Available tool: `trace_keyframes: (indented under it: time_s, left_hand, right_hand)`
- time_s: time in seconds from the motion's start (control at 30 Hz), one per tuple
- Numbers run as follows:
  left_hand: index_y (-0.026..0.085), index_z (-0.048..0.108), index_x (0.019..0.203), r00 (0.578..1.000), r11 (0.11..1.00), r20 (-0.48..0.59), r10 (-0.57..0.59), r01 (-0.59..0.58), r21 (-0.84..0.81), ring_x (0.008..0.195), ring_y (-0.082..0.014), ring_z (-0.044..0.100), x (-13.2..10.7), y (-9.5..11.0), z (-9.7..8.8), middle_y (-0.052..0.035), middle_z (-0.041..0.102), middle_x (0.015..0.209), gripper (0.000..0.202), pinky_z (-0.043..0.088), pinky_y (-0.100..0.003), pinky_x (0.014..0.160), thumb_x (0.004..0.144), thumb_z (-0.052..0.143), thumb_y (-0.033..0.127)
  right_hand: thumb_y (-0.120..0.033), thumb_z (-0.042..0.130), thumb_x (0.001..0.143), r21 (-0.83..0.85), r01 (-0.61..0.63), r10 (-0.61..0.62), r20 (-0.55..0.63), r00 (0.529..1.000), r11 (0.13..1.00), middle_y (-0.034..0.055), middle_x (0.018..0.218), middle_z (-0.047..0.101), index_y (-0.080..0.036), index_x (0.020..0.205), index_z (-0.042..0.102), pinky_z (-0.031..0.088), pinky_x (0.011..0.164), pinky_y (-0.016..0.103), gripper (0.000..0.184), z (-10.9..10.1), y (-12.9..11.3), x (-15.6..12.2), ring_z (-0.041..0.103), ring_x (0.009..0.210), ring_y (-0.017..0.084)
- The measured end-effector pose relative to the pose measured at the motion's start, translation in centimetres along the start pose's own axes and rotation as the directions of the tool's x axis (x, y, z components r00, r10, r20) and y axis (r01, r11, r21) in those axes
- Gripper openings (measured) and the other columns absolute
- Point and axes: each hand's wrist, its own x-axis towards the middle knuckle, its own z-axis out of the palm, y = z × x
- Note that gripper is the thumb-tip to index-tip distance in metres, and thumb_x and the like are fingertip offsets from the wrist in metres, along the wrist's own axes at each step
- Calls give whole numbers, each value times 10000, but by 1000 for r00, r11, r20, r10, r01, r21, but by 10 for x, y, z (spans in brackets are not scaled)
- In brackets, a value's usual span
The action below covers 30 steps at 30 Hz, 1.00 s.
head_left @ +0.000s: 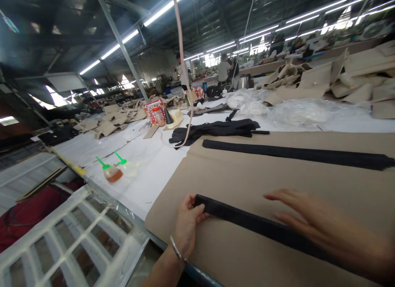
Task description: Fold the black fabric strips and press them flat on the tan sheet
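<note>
A long black fabric strip (247, 221) runs slantwise across the brown sheet (173, 196) near the table's front edge. My left hand (189, 217), with a bracelet at the wrist, pinches the strip's left end between thumb and fingers. Over the strip's right part hovers my right hand (314, 221), blurred by motion, its fingers stretched and apart. Whether it touches the strip I cannot tell. Farther back on the same sheet lies a second stack of black strips (286, 153), roughly straight. Behind that, a loose bundle of black strips (216, 130) rests at the sheet's edge.
Two squeeze bottles with green nozzles, one holding amber liquid (113, 174), lie on the white table (135, 163). A pale cord (182, 52) hangs down to it. Brown cut pieces (321, 81) and clear plastic (302, 112) pile up behind. A white slatted rack (70, 246) stands lower left.
</note>
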Motion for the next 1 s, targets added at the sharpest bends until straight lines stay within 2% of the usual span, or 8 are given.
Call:
trace_keyframes:
  time_s: [0.1,0.2,0.37,0.47,0.53,0.6,0.87,1.0]
  left_hand:
    - [147,595,878,1000,999,-13,25,-25,40,824,-187,634,0,-3,0,-63,659,893,223,543,-289,702,686,684,216]
    - [151,587,875,997,991,-37,70,-65,113,811,-193,640,4,-5,-6,-60,661,857,220,537,-274,669,676,672,188]
    - [188,613,965,959,923,-120,257,-207,323,904,-213,636,5,-5,-26,-68,645,981,244,513,-344,838,730,665,149]
    - [254,636,1114,844,572,190,501,-488,660,1095,-239,581,-2,-4,-38,-76,620,1163,317,449,-397,979,845,546,113]
    - [275,624,1182,720,232,521,459,-663,712,1131,-243,569,-4,-5,-43,-78,636,1181,394,447,-416,997,882,465,74]
    - [256,597,1236,666,86,654,358,-721,687,1126,-243,576,-5,-6,-45,-87,640,1195,420,464,-417,993,893,448,64]
    - [152,540,1289,729,30,628,273,-659,752,1225,-255,505,-1,-9,-52,-119,567,1320,392,416,-435,1071,906,464,109]
    - [154,531,1288,707,-69,663,244,-670,739,1228,-281,510,6,-2,-63,-113,566,1337,395,434,-473,1052,893,526,152]
  right_hand:
    - [-403,471,902,8,138,-137,135,981,990,118,1287,567,-223,1305,537,351,1015,458,446,33,-64,32,496,1193,294]
    - [-257,524,844,-6,120,-115,230,966,993,90,1127,653,-208,1160,620,376,904,404,334,63,-106,64,566,1055,260]
    - [-148,544,788,-49,91,-79,215,973,995,45,963,672,-214,936,656,326,804,350,197,86,-109,78,564,949,232]
    - [-155,566,784,-45,96,-85,201,976,994,34,971,661,-211,922,642,310,791,326,167,91,-103,79,546,956,222]
    - [-165,567,790,-36,101,-92,205,974,994,30,945,658,-207,899,640,308,766,312,138,92,-103,82,544,928,212]
    - [-176,565,796,-27,109,-100,214,972,994,27,911,657,-206,875,641,301,736,307,113,92,-105,85,545,893,207]
    - [-161,533,813,-8,161,-155,232,960,987,26,899,654,-211,874,638,280,743,321,131,92,-109,92,543,863,202]
    - [-154,541,802,-14,169,-161,237,958,986,30,923,654,-214,899,638,279,747,318,150,94,-106,93,542,881,206]
